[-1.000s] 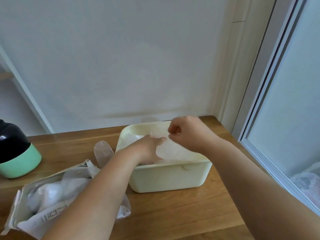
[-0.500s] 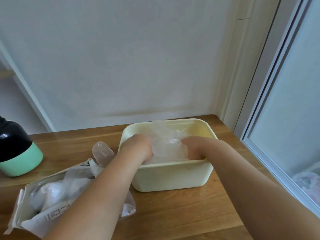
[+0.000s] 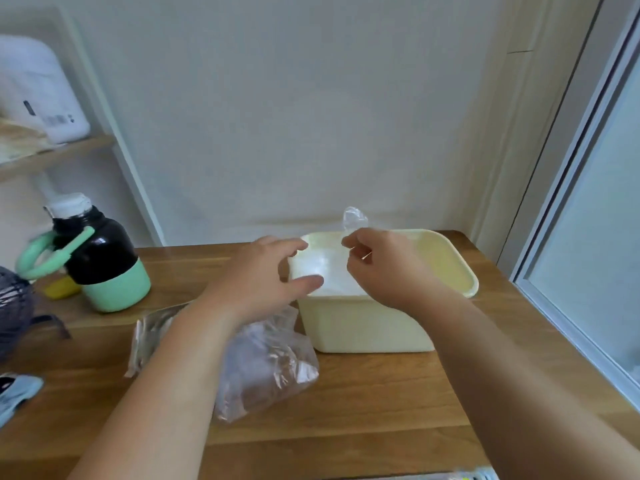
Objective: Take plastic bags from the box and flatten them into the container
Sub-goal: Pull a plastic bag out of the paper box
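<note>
My right hand (image 3: 384, 268) pinches a clear plastic bag (image 3: 354, 218) between thumb and forefinger, over the back part of the cream container (image 3: 363, 327). The bag's crumpled top stands up above my fingers, against the wall. That grip is narrow, closed on the film. My left hand (image 3: 266, 282) is at the container's left rim, its grip wide, thumb and fingers spread and curved, holding nothing. Between the two hands, whitish plastic (image 3: 325, 271) lies inside the container. The container sits on the wooden bench (image 3: 346, 427), towards its far right corner. Beneath my left forearm a loose clear bag (image 3: 273, 365) lies on the bench, and just beside it is a greyish pack (image 3: 149, 334), possibly the box. Further left stands a black and mint-green bottle (image 3: 104, 261). On the shelf (image 3: 55, 154) above it, a white device (image 3: 45, 91) carries dark print, too blurred for me to read.
</note>
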Demonstrator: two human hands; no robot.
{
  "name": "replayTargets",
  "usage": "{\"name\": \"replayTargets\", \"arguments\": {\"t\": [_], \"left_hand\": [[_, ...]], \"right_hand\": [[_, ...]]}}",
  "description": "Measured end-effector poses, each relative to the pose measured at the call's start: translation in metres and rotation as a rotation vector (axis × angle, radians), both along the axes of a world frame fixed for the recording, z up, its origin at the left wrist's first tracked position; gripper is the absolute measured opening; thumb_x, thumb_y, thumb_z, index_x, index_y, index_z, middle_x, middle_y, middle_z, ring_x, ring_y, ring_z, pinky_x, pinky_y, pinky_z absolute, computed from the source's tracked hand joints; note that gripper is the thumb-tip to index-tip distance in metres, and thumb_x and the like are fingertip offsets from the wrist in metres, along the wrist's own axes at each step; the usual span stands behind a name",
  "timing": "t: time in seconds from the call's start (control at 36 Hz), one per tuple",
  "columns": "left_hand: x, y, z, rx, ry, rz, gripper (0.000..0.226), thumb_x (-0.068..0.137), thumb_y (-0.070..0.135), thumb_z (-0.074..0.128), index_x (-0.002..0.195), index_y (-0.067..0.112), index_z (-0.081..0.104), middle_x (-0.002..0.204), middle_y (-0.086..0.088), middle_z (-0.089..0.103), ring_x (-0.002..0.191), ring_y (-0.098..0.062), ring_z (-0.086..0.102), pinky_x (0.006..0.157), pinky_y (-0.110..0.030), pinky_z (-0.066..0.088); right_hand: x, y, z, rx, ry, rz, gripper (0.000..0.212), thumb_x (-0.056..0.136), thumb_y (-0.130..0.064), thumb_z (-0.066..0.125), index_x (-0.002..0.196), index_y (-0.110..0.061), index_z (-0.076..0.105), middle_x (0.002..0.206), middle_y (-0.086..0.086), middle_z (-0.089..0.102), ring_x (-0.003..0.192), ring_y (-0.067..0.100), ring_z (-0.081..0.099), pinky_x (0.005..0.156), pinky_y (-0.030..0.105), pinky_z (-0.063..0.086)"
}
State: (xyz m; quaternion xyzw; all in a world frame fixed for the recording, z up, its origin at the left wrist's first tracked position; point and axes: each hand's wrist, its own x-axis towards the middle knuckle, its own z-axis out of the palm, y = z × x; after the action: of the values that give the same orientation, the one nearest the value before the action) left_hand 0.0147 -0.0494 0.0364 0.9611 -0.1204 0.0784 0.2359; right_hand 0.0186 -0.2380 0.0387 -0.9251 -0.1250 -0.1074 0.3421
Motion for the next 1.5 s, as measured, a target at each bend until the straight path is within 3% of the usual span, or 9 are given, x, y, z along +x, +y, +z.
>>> {"name": "replayTargets", "arguments": {"t": [0.14, 0.25, 0.39, 0.53, 0.72, 0.94, 1.14, 1.31, 1.5], "left_hand": [[-0.027, 0.027, -0.011, 0.220, 0.291, -0.038, 0.098, 0.063, 0.065, 0.077, 0.147, 0.037, 0.034, 0.148, 0.015, 0.035, 0.136, -0.010, 0.034, 0.109, -0.031, 0.034], [-0.031, 0.043, -0.024, 0.276, 0.125, -0.024, 0.024, 0.085, 0.039, 0.068, 0.109, 0.037, 0.067, 0.105, 0.013, 0.059, 0.109, -0.016, 0.055, 0.093, -0.040, 0.046], [-0.035, 0.044, -0.015, -0.185, -0.040, 0.007, 0.016, 0.094, 0.034, 0.058, 0.091, 0.030, 0.073, 0.091, 0.012, 0.066, 0.088, -0.004, 0.059, 0.077, -0.028, 0.046], [-0.032, 0.036, 0.002, -0.666, -0.156, 0.130, 0.024, 0.092, 0.027, 0.062, 0.084, 0.005, 0.067, 0.068, -0.004, 0.059, 0.061, -0.013, 0.052, 0.064, -0.028, 0.041], [-0.016, 0.024, 0.014, -1.058, 0.017, 0.170, 0.016, 0.092, 0.018, 0.062, 0.078, 0.013, 0.066, 0.073, 0.001, 0.067, 0.069, -0.013, 0.062, 0.066, -0.027, 0.047], [0.020, 0.003, 0.013, -0.976, -0.046, 0.371, 0.015, 0.091, 0.023, 0.061, 0.105, 0.019, 0.061, 0.109, 0.000, 0.064, 0.094, -0.017, 0.062, 0.080, -0.035, 0.048], [0.008, -0.038, 0.020, -0.571, -0.770, 0.037, 0.039, 0.086, 0.027, 0.058, 0.124, 0.019, 0.057, 0.116, 0.037, 0.038, 0.115, -0.013, 0.050, 0.099, -0.030, 0.041], [0.040, -0.065, -0.008, 0.030, -0.070, -0.283, 0.029, 0.097, 0.034, 0.053, 0.123, 0.027, 0.065, 0.131, 0.014, 0.057, 0.125, -0.003, 0.046, 0.100, -0.017, 0.032], [0.065, -0.071, -0.021, 0.083, 0.428, -0.192, 0.039, 0.090, 0.064, 0.040, 0.107, 0.042, 0.067, 0.123, 0.017, 0.063, 0.117, -0.009, 0.053, 0.106, -0.034, 0.036]], "right_hand": [[-0.014, 0.033, -0.019, 0.053, 0.023, 0.058, 0.030, 0.092, -0.014, 0.049, 0.119, -0.017, 0.062, 0.077, -0.020, 0.050, 0.080, 0.007, 0.053, 0.072, 0.018, 0.044], [-0.023, 0.051, -0.027, 0.055, 0.084, 0.117, 0.028, 0.092, -0.019, 0.052, 0.119, -0.017, 0.061, 0.072, -0.018, 0.054, 0.076, 0.006, 0.053, 0.071, 0.019, 0.042], [-0.034, 0.056, -0.022, 0.079, 0.217, 0.237, 0.050, 0.077, -0.052, 0.069, 0.115, -0.022, 0.056, 0.096, -0.013, 0.059, 0.092, 0.008, 0.058, 0.077, 0.024, 0.047], [-0.032, 0.045, -0.010, 0.133, 0.184, 0.223, 0.023, 0.082, -0.035, 0.071, 0.089, -0.014, 0.065, 0.079, -0.004, 0.064, 0.072, 0.010, 0.059, 0.067, 0.023, 0.048], [-0.010, 0.008, 0.005, 0.894, 0.304, 0.104, 0.020, 0.089, -0.015, 0.061, 0.069, -0.015, 0.058, 0.063, -0.002, 0.054, 0.074, 0.015, 0.054, 0.068, 0.029, 0.045], [0.011, -0.032, 0.013, 0.921, 0.270, -0.102, 0.013, 0.082, -0.009, 0.066, 0.070, -0.013, 0.061, 0.049, -0.004, 0.051, 0.053, 0.015, 0.038, 0.057, 0.029, 0.032], [0.035, -0.053, 0.011, 0.733, 0.214, -0.276, 0.023, 0.080, -0.012, 0.070, 0.061, -0.014, 0.056, 0.048, -0.004, 0.048, 0.048, 0.015, 0.037, 0.051, 0.026, 0.033], [0.055, -0.063, -0.008, 0.257, 0.128, -0.384, 0.027, 0.087, -0.031, 0.065, 0.106, -0.012, 0.062, 0.097, 0.006, 0.067, 0.087, 0.023, 0.061, 0.071, 0.028, 0.041], [0.058, -0.069, -0.017, -0.166, 0.040, -0.373, 0.071, 0.089, -0.036, 0.062, 0.146, -0.019, 0.022, 0.135, 0.010, 0.043, 0.123, 0.030, 0.044, 0.094, 0.035, 0.037]]}}
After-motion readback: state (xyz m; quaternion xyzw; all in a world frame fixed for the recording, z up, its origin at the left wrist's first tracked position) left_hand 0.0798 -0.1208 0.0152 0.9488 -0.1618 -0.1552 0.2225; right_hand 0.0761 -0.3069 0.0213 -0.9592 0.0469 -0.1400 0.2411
